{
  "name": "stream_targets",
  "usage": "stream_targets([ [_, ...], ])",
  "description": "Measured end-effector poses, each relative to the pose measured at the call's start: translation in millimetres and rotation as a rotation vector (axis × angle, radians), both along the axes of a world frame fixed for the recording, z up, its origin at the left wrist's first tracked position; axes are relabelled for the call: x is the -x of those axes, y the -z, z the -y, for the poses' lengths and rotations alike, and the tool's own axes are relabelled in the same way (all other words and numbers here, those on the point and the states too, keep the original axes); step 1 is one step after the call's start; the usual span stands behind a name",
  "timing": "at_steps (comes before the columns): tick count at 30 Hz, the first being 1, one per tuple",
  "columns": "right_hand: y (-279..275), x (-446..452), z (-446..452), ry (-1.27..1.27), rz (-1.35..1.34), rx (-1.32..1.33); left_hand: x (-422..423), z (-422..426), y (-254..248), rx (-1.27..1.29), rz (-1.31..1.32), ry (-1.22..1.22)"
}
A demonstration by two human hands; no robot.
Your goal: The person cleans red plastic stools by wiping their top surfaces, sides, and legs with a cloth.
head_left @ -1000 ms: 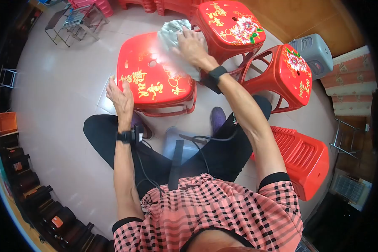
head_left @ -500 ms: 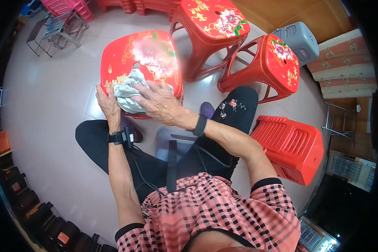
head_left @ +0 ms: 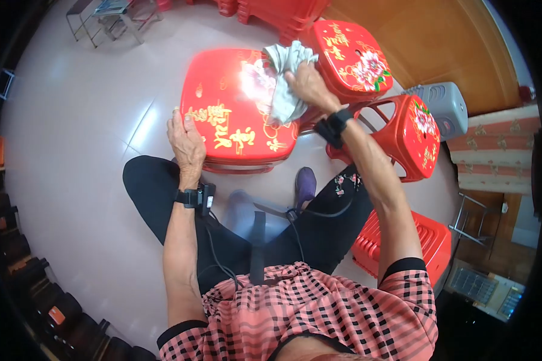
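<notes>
A red plastic stool (head_left: pixel 229 90) with gold lettering and a flower print stands in front of me. My left hand (head_left: pixel 188 144) grips the near left edge of its seat, thumb on top. In my right hand (head_left: pixel 312 87) is a crumpled pale grey-green cloth (head_left: pixel 288 75), pressed on the right side of the seat. Part of the flower print is hidden under the cloth and blurred by glare. A second red stool (head_left: pixel 337 45) stands just beyond my right hand.
To the right is another flowered stool (head_left: pixel 424 132), with a grey plastic piece (head_left: pixel 454 111) behind it. Ridged red stools (head_left: pixel 409 243) lie near my right knee. A folding chair (head_left: pixel 120 18) stands far left. Black items (head_left: pixel 63 304) line the left edge.
My right hand has carried the cloth from the near part of the seat to its far right side. My left hand now grips the seat's left edge, off the cloth. The view has shifted.
</notes>
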State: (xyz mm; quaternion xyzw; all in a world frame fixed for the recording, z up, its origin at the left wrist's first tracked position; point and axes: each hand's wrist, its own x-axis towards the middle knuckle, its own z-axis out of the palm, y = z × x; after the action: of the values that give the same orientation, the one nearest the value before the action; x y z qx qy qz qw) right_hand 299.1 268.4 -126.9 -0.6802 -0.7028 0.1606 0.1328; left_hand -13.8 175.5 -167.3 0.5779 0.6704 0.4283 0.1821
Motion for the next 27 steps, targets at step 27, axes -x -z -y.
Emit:
stream_targets([
  [27,-36,131,101,-0.756,0.144,-0.312,-8,7,-9,-0.076,0.349,-0.042],
])
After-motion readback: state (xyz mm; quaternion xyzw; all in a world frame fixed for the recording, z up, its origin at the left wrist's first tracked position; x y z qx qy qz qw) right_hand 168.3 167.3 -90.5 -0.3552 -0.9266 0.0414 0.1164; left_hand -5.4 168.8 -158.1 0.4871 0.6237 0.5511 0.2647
